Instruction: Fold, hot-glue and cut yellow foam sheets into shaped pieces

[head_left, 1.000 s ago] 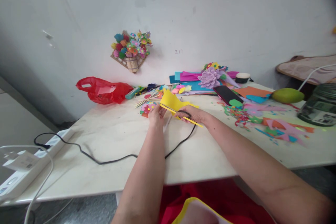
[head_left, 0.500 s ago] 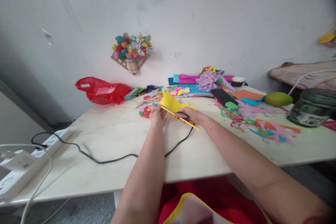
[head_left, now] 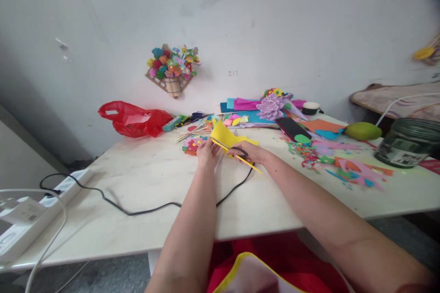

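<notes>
Scissors (head_left: pixel 243 150) run along the lower edge of a yellow craft sheet (head_left: pixel 224 135) at the frame's center, apparently held above the counter (head_left: pixel 137 174) so the blades have room; a narrow strip (head_left: pixel 252 166) trails toward the lower right. The left hand (head_left: pixel 207 151) pinches the sheet's left end with nearly closed fingers, likely steadying it; the right hand (head_left: pixel 253 151) is curled round the scissors' handles. How far the blades are parted is unclear.

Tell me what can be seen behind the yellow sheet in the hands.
Beyond the yellow sheet, pink and yellow pieces and a blue sheet show. Whatever lies directly behind it is covered, so cannot be told.
</notes>
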Tool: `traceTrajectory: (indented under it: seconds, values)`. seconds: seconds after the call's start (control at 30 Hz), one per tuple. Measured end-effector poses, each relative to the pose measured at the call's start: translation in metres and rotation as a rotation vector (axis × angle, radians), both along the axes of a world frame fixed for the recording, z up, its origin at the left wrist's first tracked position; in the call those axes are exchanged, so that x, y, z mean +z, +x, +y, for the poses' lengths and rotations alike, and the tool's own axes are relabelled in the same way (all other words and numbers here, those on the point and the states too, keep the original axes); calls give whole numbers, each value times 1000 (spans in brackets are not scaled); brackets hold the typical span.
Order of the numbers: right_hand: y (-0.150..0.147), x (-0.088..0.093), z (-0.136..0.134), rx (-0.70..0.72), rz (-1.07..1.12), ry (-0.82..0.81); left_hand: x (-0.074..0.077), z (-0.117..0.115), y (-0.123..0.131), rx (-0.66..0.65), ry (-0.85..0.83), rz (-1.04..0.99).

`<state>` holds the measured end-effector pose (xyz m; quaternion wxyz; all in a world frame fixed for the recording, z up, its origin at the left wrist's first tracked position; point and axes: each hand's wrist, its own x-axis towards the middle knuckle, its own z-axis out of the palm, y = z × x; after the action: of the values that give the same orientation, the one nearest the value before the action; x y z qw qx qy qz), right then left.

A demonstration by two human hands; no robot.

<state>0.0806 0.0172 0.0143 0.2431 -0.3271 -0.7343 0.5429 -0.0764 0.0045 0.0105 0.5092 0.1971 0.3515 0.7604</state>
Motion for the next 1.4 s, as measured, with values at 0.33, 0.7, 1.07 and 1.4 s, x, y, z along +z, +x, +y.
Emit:
traceTrajectory:
  seconds: [0.33, 0.7, 1.07, 1.4]
  values:
    - [-1, -2, 2, -9, 37, 7, 3, -2, 3, 10, 46, -6]
    - [-3, 3, -2, 5, 72, 23, 3, 1, 2, 95, -65, -10]
    - [-6, -3, 4, -25, 128, -5, 3, 0, 6, 65, -41, 28]
    - [-7, 2, -2, -45, 114, -32, 3, -2, 12, 69, -26, 48]
